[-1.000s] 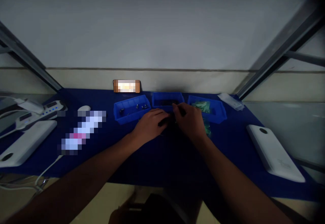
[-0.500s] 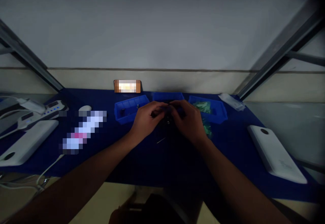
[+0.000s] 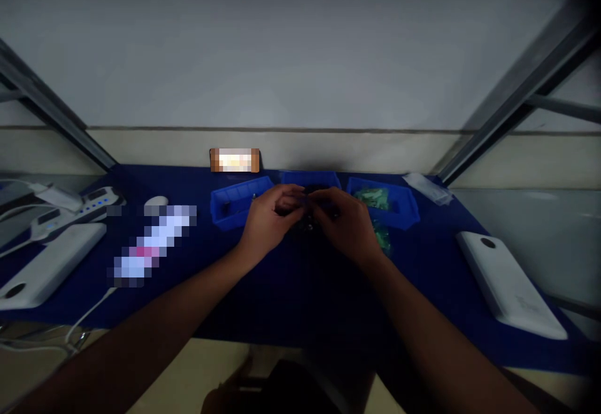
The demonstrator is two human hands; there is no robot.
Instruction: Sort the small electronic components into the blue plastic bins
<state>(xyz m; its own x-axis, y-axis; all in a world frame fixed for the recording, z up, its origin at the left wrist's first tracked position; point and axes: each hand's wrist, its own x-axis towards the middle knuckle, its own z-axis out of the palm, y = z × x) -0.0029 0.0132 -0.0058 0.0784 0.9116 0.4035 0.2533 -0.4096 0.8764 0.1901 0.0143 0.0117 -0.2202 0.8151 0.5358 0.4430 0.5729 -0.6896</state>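
My left hand [image 3: 270, 217] and my right hand [image 3: 346, 223] meet over the middle of the dark blue table [image 3: 282, 301]. Fingers and thumbs of both are closed in a pinch, tips almost touching. Whatever they hold is too small and too dark to make out. Small dark pieces with shiny spots [image 3: 308, 227] lie just below the fingertips. The left blue bin [image 3: 230, 204] holds a few small dark parts beside my left hand. Behind my hands stands a middle blue bin [image 3: 312, 179]. Green packets [image 3: 374, 198] lie in the right blue bin [image 3: 406, 207].
A lit phone [image 3: 235, 160] leans at the wall. On the left are a power strip [image 3: 101, 200], a white power bank [image 3: 56, 263], a blurred-out screen [image 3: 154, 242] and cables. Another white power bank [image 3: 511, 282] and a clear plastic bag [image 3: 428, 188] lie on the right.
The fingers have shifted slightly, and the left fingers look a little more spread from the palm. A thin light-coloured sliver seen below the hands is no longer visible.
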